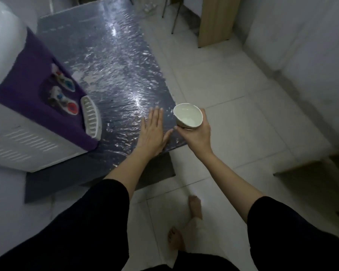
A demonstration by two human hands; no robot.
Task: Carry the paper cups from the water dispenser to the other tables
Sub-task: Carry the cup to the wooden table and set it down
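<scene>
My right hand (197, 133) wraps one paper cup (188, 116), lifted just past the worktop (114, 61) corner; my left hand (152, 130) lies flat, fingers spread. Dispenser (37, 106) sits at nine o'clock. I judge carrying is underway; next, walk it level to another table.

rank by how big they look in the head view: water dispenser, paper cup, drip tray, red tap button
1. water dispenser
2. drip tray and paper cup look about alike; the cup sits nearer the camera, so unranked
3. red tap button
</scene>
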